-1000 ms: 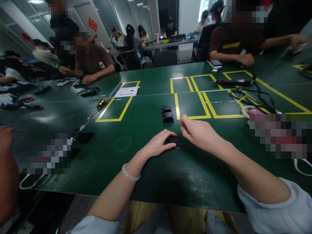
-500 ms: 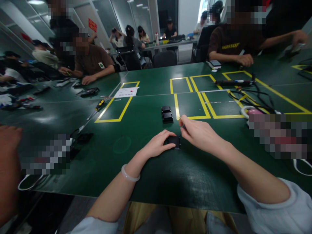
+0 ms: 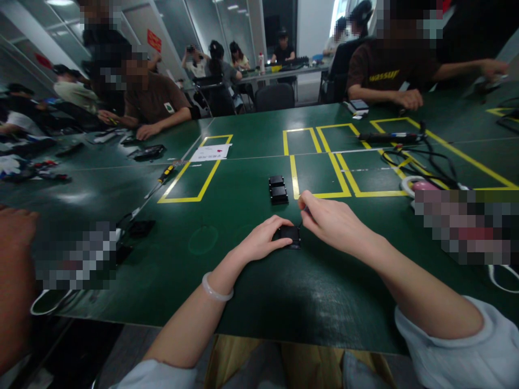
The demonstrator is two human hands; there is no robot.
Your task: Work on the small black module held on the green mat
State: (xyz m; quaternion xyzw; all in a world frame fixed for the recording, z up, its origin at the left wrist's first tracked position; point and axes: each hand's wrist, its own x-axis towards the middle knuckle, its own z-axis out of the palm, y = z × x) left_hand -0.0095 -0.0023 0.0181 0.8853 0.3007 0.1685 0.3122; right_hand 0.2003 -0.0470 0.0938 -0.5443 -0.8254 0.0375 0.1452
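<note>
A small black square part [image 3: 291, 235] lies on the green table [image 3: 243, 292] in front of me. My left hand [image 3: 265, 237] grips it from the left, thumb along its near side and fingers over its far side. My right hand [image 3: 324, 216] is pinched at the part's upper right corner, around a thin dark item too small to make out. Just beyond my hands, two black blocks [image 3: 278, 190] sit one behind the other.
Yellow tape rectangles [image 3: 320, 195] mark the table. A yellow-black screwdriver [image 3: 166, 174] and a white paper [image 3: 211, 153] lie to the left, black cables [image 3: 440, 167] to the right. People sit across the table; another person's arm [image 3: 14, 281] is at the left edge.
</note>
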